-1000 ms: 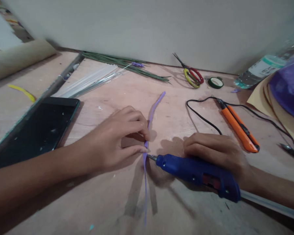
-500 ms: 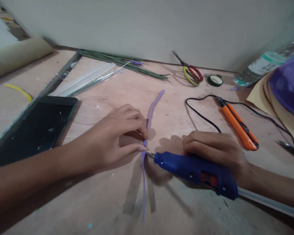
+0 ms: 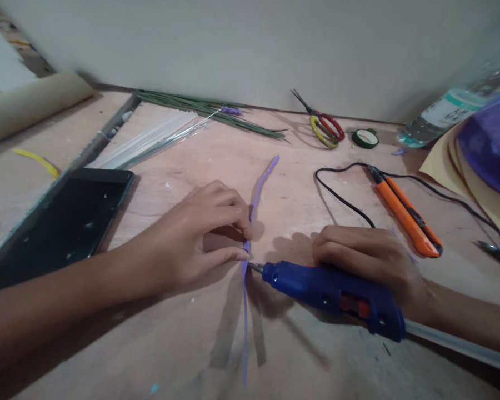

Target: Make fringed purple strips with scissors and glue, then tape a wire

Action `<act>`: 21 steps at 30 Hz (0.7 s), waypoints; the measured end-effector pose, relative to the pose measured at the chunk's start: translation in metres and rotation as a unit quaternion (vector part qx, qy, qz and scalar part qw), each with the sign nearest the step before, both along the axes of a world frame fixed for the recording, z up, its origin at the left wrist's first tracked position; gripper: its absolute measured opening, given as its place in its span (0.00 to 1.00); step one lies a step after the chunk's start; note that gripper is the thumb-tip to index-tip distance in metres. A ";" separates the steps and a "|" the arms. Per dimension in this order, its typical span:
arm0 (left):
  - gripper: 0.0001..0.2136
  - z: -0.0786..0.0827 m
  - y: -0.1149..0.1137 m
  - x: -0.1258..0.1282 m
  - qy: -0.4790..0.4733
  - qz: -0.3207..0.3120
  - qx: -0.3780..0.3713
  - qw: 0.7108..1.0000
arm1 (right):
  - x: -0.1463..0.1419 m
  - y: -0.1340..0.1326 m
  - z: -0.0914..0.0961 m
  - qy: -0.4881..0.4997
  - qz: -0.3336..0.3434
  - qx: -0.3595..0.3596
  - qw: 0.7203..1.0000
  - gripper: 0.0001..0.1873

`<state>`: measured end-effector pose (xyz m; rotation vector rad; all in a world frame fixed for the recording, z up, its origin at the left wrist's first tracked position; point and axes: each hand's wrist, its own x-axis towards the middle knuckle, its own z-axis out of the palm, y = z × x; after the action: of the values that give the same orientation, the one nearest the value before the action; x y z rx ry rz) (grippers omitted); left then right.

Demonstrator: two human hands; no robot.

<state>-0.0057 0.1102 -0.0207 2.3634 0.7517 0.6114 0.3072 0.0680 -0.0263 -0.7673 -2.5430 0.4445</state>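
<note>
A long thin purple strip (image 3: 250,233) runs from near me toward the wall on the wooden table (image 3: 216,333). My left hand (image 3: 200,233) pinches the strip near its middle between thumb and fingers. My right hand (image 3: 366,258) grips a blue glue gun (image 3: 333,291), fingers curled over its top. The gun's metal nozzle touches the strip just below my left thumb. A clear glue stick pokes out of the gun's back toward the right edge.
A black tablet (image 3: 62,219) lies at left. Clear glue sticks (image 3: 150,139) and green wire stems (image 3: 208,108) lie near the wall. Red-and-yellow scissors (image 3: 323,125), green tape roll (image 3: 365,138), orange cutter (image 3: 406,216), black cord, a plastic bottle (image 3: 445,116) and purple sheets (image 3: 489,144) fill the right.
Hardly anything differs: the glue gun and my right hand have shifted very slightly, with the nozzle still at the strip. My left hand keeps its pinch.
</note>
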 end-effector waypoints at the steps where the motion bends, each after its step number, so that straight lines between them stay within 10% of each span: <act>1: 0.02 0.000 0.000 0.000 -0.001 0.001 0.000 1.000 | 0.000 0.000 0.000 0.001 0.000 0.001 1.000 0.11; 21: 0.04 0.001 -0.001 -0.001 -0.001 0.002 0.003 1.000 | -0.002 0.000 0.003 -0.005 0.002 -0.006 1.000 0.12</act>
<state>-0.0065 0.1091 -0.0200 2.3679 0.7555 0.6181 0.3054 0.0679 -0.0233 -0.7697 -2.5538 0.4595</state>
